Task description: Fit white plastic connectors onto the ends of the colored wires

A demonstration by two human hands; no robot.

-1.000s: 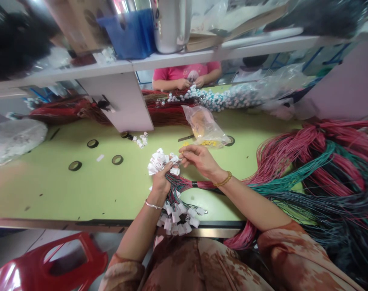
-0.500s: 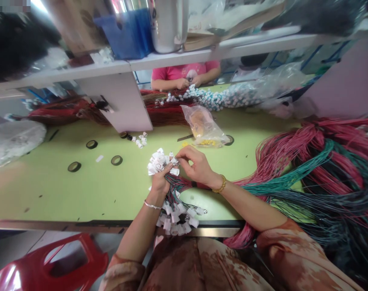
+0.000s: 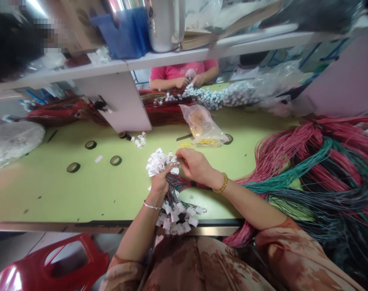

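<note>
My left hand (image 3: 160, 181) is closed around a bunch of white plastic connectors (image 3: 156, 161) on thin wires, its thumb lying across them. At the right side of that bunch my right hand (image 3: 194, 163) is bent in a pinch, the fingertips touching a connector or its wire; the exact piece is too small to make out. Below my left hand more white connectors (image 3: 178, 218) hang at the table's front edge. The red, green and black wires (image 3: 250, 186) run from the bunch under my right forearm to a large heap on the right.
Rolls of black tape (image 3: 115, 160) and loose white connectors (image 3: 139, 140) lie on the green table (image 3: 81, 194). A clear bag with yellow pieces (image 3: 202, 127) sits ahead. A shelf (image 3: 172, 56) spans above, and a co-worker in pink (image 3: 187, 74) sits opposite. A red stool (image 3: 50, 266) stands lower left.
My right hand has turned slightly at the wrist, its fingertips staying beside the bunch. My left hand keeps its hold. The view has shifted a little.
</note>
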